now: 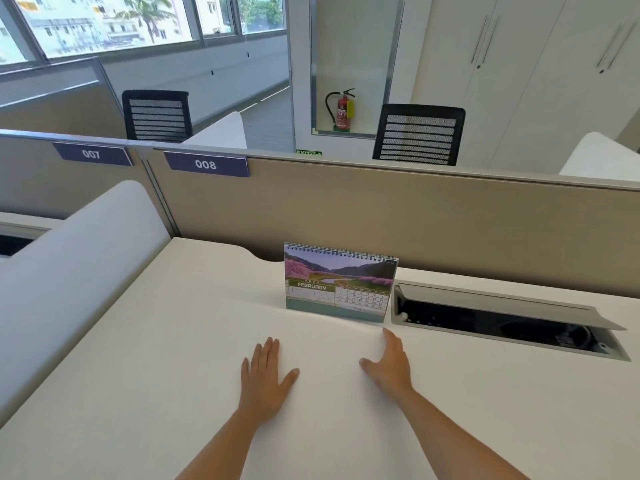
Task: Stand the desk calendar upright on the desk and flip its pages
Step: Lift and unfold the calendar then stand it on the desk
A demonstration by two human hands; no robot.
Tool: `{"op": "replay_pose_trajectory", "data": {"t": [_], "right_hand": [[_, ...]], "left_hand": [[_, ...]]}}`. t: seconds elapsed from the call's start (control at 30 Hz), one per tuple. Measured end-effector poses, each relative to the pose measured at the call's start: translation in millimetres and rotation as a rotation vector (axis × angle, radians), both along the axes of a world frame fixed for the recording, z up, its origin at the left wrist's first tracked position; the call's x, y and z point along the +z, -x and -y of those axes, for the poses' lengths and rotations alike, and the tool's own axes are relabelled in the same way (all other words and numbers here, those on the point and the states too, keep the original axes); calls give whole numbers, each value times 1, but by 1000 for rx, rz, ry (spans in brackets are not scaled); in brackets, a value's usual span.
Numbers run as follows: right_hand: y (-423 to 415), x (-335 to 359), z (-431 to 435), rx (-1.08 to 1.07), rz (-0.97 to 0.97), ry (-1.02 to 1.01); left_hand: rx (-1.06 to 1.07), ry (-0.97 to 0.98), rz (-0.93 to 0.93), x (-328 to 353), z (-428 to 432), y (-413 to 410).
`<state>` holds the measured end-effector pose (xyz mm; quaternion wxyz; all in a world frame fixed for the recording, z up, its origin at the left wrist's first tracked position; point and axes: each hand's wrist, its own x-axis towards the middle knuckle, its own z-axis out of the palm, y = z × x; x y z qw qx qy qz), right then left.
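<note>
The calendar (339, 284) stood upright on the white desk (156, 358), near its far edge and just in front of the beige partition (381, 216). Its spiral binding ran along the top, and the facing page showed a landscape photo above a grid headed FEBRUARY. Just right of it, the cable box (502, 317) sat in the desk with its lid tilted open. Both hands lay on the desk in front of the calendar, apart from it and holding nothing. The left hand (265, 379) rested palm down, fingers (266, 351) straight and close together, thumb spread out to the side. The right hand (389, 365) lay slightly turned on its edge, fingers (393, 341) extended together toward the calendar's lower right corner, thumb angled left. Two black chairs (419, 135) stood beyond the partition.
</note>
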<state>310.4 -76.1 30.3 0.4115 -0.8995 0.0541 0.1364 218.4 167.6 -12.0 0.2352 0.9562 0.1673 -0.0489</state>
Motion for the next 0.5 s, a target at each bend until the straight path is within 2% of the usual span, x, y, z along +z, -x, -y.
{"op": "replay_pose_trajectory", "data": {"t": [0.13, 0.5], "right_hand": [[-6, 10, -4, -16, 25, -59], [-11, 23, -20, -43, 69, -195]], "left_hand": [[-50, -174, 67, -11, 4, 37], [-56, -169, 93, -2, 5, 45]]}}
